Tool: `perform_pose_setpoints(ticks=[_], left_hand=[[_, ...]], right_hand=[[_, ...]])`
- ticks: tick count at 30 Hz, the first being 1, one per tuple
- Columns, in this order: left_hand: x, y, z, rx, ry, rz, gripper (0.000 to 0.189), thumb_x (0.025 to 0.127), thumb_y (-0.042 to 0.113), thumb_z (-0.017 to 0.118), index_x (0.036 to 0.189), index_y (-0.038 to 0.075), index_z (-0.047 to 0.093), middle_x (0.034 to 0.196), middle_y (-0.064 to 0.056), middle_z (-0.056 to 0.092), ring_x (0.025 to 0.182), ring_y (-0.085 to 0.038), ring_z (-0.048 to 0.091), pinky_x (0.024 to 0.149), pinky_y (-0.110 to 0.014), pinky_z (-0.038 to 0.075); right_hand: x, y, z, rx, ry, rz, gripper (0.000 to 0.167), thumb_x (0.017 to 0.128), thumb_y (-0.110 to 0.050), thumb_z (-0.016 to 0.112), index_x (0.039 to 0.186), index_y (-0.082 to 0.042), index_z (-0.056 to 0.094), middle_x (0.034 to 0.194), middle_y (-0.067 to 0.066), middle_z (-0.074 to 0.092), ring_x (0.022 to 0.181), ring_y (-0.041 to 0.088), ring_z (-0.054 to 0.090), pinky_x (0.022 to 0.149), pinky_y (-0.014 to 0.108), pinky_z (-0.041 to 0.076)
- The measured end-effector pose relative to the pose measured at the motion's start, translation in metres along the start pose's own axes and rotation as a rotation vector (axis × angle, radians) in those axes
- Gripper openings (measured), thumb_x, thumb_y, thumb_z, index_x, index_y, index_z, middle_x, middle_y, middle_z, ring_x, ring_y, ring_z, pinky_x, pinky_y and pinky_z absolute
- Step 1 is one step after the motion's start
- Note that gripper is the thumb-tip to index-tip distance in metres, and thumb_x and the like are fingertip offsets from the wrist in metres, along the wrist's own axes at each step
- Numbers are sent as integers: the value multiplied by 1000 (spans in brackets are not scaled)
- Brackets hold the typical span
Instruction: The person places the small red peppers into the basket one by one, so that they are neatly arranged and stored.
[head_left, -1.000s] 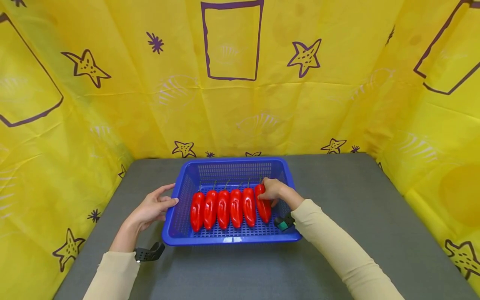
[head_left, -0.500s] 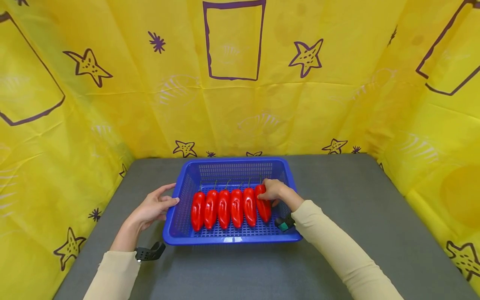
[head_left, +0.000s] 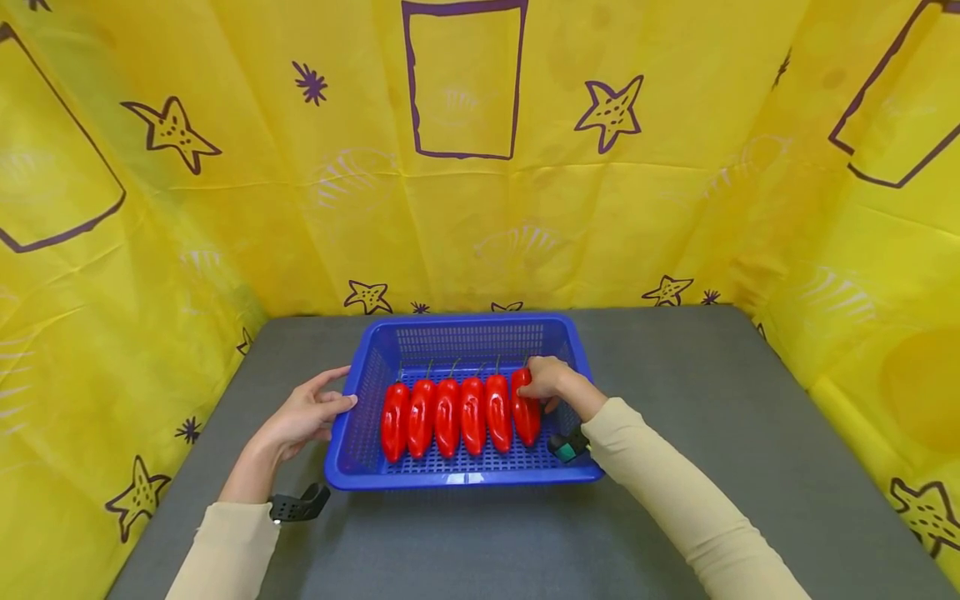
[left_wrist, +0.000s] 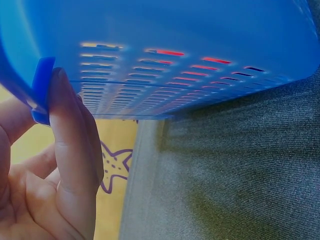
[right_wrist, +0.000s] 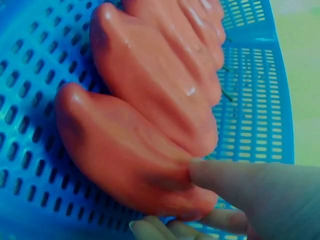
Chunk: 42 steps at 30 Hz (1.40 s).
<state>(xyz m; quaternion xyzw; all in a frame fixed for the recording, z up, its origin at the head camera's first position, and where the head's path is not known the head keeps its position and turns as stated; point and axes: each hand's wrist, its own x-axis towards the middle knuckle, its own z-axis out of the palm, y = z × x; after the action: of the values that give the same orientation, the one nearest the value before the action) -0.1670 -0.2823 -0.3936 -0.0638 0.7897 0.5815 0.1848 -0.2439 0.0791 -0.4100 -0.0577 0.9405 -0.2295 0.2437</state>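
Note:
A row of several glossy red chili peppers (head_left: 447, 419) lies side by side in a blue plastic basket (head_left: 465, 478), their thin green stems toward the far wall. My right hand (head_left: 551, 381) reaches into the basket and grips the rightmost chili pepper (head_left: 527, 421) near its stem end. In the right wrist view the thumb presses on this chili pepper (right_wrist: 120, 150), and the other fingers are partly hidden under its far side. My left hand (head_left: 303, 417) pinches the left rim of the basket, with fingers (left_wrist: 72, 145) against the rim's outside in the left wrist view.
The basket stands on a dark grey table (head_left: 480, 542). Yellow cloth (head_left: 465, 233) with drawn starfish encloses the back and both sides. Black straps are on both wrists, and the right one (head_left: 567, 446) is inside the basket's right end.
The rightmost chili pepper has turned slightly in my right hand and now lies straighter, its near end a little farther left. My left hand and the basket stay put.

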Motion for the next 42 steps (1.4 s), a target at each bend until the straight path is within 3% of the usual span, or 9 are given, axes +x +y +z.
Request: perform_pose_setpoints(ticks=[6, 11, 26, 35, 42], left_hand=[[1, 0, -1, -1, -3, 2, 73, 89, 24, 61, 147, 15, 17, 102, -17, 63, 81, -26, 67, 69, -45, 56], [1, -1, -2, 4, -1, -3, 74, 89, 24, 61, 147, 15, 16, 103, -17, 63, 82, -26, 67, 69, -45, 56], [2, 0, -1, -1, -4, -1, 74, 89, 24, 61, 147, 15, 17, 102, -17, 64, 81, -26, 67, 69, -45, 56], [1, 0, -1, -5, -7, 3, 74, 89, 24, 61, 147, 14, 16, 102, -18, 63, 82, -27, 67, 69, -46, 56], [1, -1, 0, 20, -5, 1, 73, 89, 24, 61, 147, 14, 17, 99, -16, 64, 80, -28, 67, 69, -46, 56]], right_hand=[[-4, -2, -2, 42, -37, -6, 45, 84, -18, 66, 122, -2, 47, 88, 15, 59, 60, 21, 64, 54, 35, 56], [-7, -3, -2, 56, -72, 0, 43, 84, -18, 65, 119, 0, 48, 81, 13, 58, 64, 24, 66, 57, 36, 57], [-5, -1, -2, 48, -63, 20, 25, 86, -19, 63, 100, 0, 53, 78, 15, 60, 60, 22, 65, 58, 36, 57], [-7, -4, -5, 40, -43, 16, 41, 87, -23, 61, 119, 1, 50, 81, 14, 60, 61, 23, 66, 56, 36, 57], [-17, -6, -16, -5, 37, -65, 50, 88, -28, 57, 129, -1, 47, 109, 21, 60, 63, 26, 66, 57, 36, 56]])
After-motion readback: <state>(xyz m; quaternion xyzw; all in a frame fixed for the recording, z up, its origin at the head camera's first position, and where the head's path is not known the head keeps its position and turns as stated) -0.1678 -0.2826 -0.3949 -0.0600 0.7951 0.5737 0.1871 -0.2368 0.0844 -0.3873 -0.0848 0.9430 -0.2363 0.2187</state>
